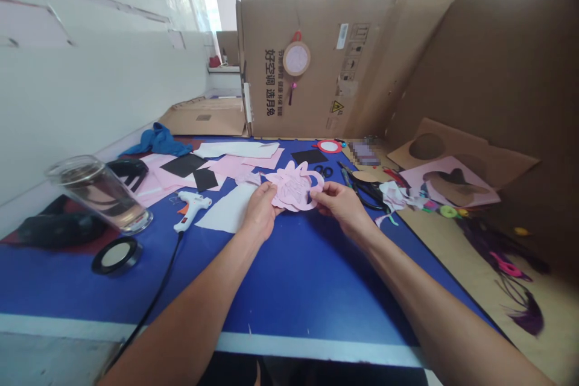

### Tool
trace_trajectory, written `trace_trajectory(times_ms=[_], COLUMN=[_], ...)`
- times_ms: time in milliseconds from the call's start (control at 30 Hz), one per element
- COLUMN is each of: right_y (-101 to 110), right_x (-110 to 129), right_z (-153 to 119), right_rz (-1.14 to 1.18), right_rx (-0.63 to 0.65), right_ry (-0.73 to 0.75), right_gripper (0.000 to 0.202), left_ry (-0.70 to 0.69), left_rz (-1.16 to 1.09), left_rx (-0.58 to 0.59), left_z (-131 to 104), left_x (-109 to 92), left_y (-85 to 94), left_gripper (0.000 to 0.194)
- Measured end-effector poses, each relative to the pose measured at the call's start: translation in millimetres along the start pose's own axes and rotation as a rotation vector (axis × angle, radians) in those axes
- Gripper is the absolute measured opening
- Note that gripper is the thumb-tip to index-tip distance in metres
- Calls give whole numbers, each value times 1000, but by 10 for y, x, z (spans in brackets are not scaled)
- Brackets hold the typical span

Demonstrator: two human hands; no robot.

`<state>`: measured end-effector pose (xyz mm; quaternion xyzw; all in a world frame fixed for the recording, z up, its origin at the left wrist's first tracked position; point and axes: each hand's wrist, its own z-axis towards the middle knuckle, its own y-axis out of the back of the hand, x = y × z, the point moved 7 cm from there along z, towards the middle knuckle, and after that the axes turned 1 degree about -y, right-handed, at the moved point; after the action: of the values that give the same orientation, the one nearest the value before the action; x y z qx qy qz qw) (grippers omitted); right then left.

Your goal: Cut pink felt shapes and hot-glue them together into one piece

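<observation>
Above the middle of the blue table, both hands hold a pink flower-shaped paper cutout (292,188). It has scalloped petals and a ring-like loop on its right side. My left hand (262,211) grips the cutout's left edge, thumb on top. The fingers of my right hand (341,205) pinch the loop's lower right edge. Just left of and behind my left hand lies a white sheet (224,211). Farther left, a white hot glue gun (192,208) rests with its cord running to the table's front. Black-handled scissors (323,170) lie beyond the cutout.
A glass of liquid (102,196) and a black roll (116,255) stand at left. Pink and black sheets (183,164) cover the back left. Pliers (355,184), paper scraps (400,195) and purple tassels (527,313) lie at right. Cardboard walls (362,72) enclose the back and right.
</observation>
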<state>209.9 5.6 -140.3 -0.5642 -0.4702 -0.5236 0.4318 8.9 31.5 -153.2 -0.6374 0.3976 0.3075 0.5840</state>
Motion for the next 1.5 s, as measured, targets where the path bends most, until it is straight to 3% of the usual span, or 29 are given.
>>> trace_trajectory(times_ms=[433, 633, 867, 1233, 1333, 1500], right_y=[-24, 38, 242, 525, 460, 270], right_x=[85, 199, 478, 811, 824, 773], right_z=[11, 1, -67, -262, -289, -280], right_rz=[-105, -145, -154, -138, -121, 37], right_rx=[50, -9, -75, -215, -150, 86], right_ry=[91, 199, 344, 433, 446, 471], right_gripper=[42, 40, 37, 30, 29, 26], left_ry=[7, 7, 10, 23, 26, 34], left_rz=[19, 24, -34, -21, -12, 17], left_rx=[48, 79, 73, 66, 74, 75], left_z=[-34, -41, -12, -13, -13, -26], left_x=[27, 39, 38, 39, 42, 51], left_y=[-71, -92, -42, -41, -43, -52], left_gripper=[6, 6, 21, 7, 9, 13])
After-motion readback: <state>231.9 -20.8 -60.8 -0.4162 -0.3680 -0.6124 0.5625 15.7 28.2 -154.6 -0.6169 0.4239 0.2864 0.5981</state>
